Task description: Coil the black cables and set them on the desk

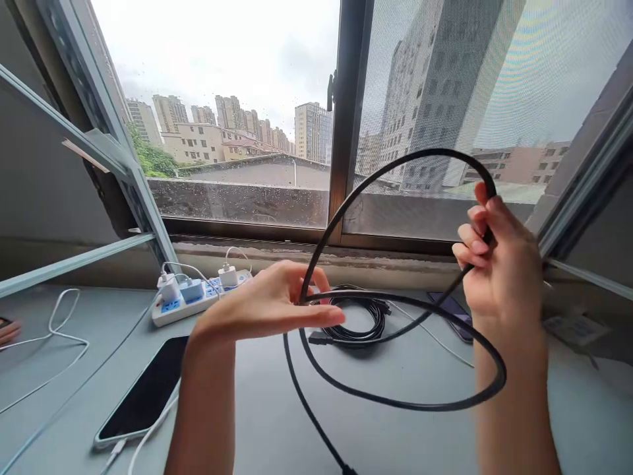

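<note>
A thick black cable [395, 402] hangs in wide loops between my two hands above the table. My left hand [277, 297] is closed on it where the strands cross, thumb stretched along the near side. Wrapped round the upper loop at the right, my right hand [499, 257] holds the cable up in front of the window. One plug end [320, 338] shows just right of my left hand; the other end [349, 470] dangles at the bottom edge. Behind the loops, a coiled black cable [378, 323] lies on the table, partly hidden.
A white power strip [198, 307] with chargers stands at the back left. A phone [143, 396] with a white cable lies left of my left arm. Another dark phone [457, 320] is partly behind my right arm. A person's fingers [8, 333] show at the left edge.
</note>
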`<state>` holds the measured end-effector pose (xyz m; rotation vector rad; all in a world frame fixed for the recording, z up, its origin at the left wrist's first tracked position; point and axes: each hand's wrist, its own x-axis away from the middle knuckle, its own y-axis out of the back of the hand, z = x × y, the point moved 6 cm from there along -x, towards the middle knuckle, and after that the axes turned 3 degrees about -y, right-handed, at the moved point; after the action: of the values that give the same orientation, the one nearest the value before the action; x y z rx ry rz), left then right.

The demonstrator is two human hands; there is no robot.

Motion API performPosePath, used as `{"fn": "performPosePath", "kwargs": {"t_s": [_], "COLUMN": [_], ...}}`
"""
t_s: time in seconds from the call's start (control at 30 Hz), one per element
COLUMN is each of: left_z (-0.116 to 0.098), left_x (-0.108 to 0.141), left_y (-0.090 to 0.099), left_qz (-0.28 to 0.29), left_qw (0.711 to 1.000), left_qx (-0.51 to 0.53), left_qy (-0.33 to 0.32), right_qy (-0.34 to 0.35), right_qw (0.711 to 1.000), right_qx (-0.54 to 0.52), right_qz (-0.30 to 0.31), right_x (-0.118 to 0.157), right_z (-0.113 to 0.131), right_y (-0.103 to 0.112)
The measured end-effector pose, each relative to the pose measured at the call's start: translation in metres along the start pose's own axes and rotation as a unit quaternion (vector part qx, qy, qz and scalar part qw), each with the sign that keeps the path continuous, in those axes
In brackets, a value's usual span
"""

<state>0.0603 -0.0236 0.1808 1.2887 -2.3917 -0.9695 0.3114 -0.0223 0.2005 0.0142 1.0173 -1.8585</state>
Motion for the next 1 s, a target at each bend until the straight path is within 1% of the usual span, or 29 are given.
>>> {"fn": "performPosePath", "kwargs": {"t_s": [0.07, 0.1, 0.17, 0.23, 0.27, 0.3, 0.37, 0.43, 0.47, 0.53, 0.6, 0.63, 0.73, 0.83, 0.93, 1.0], "left_z": [0.005, 0.009, 0.016, 0.021, 0.025, 0.029, 0.041, 0.051, 0.053, 0.050, 0.045, 0.044, 0.042, 0.043, 0.047, 0.051], "left_x": [-0.003, -0.004, -0.007, -0.011, -0.013, -0.017, -0.026, -0.037, -0.043, -0.057, -0.069, -0.074, -0.083, -0.087, -0.089, -0.088], "left_y": [-0.003, -0.002, 0.008, 0.020, 0.023, 0.023, 0.013, -0.006, -0.016, -0.033, -0.041, -0.042, -0.036, -0.027, -0.022, -0.021], "left_qz": [0.016, 0.012, -0.025, -0.078, -0.090, -0.081, -0.016, 0.068, 0.103, 0.138, 0.122, 0.102, 0.026, -0.036, -0.055, -0.042], "left_qw": [0.999, 0.998, 0.997, 0.996, 0.995, 0.996, 0.997, 0.991, 0.988, 0.987, 0.988, 0.988, 0.988, 0.983, 0.982, 0.984], "left_qx": [-0.039, -0.047, -0.042, -0.032, -0.029, -0.028, -0.038, -0.038, -0.026, 0.028, 0.090, 0.114, 0.146, 0.143, 0.128, 0.125], "left_qy": [0.034, 0.050, 0.055, 0.029, 0.022, 0.028, 0.072, 0.112, 0.114, 0.082, 0.034, 0.011, -0.054, -0.111, -0.129, -0.121], "right_qy": [0.007, 0.010, 0.002, -0.016, -0.022, -0.025, -0.027, -0.028, -0.023, -0.007, 0.001, 0.000, -0.010, -0.023, -0.025, -0.027], "right_qw": [0.998, 0.995, 0.989, 0.983, 0.980, 0.978, 0.973, 0.969, 0.969, 0.969, 0.969, 0.969, 0.970, 0.976, 0.980, 0.981], "right_qx": [-0.062, -0.095, -0.147, -0.182, -0.196, -0.209, -0.231, -0.243, -0.245, -0.245, -0.245, -0.247, -0.243, -0.217, -0.196, -0.191], "right_qz": [-0.012, -0.010, 0.009, 0.022, 0.017, 0.007, -0.014, -0.018, -0.016, -0.011, -0.014, -0.018, -0.026, -0.014, -0.005, -0.021], "right_x": [-0.007, -0.010, -0.017, -0.023, -0.025, -0.026, -0.027, -0.024, -0.021, -0.014, -0.008, -0.006, -0.005, -0.014, -0.029, -0.042], "right_z": [0.005, 0.008, 0.014, 0.017, 0.018, 0.018, 0.017, 0.012, 0.010, 0.006, 0.001, -0.002, -0.010, -0.017, -0.021, -0.022], "right_y": [-0.008, -0.011, -0.018, -0.023, -0.024, -0.025, -0.028, -0.034, -0.037, -0.042, -0.042, -0.041, -0.032, -0.024, -0.020, -0.016]}}
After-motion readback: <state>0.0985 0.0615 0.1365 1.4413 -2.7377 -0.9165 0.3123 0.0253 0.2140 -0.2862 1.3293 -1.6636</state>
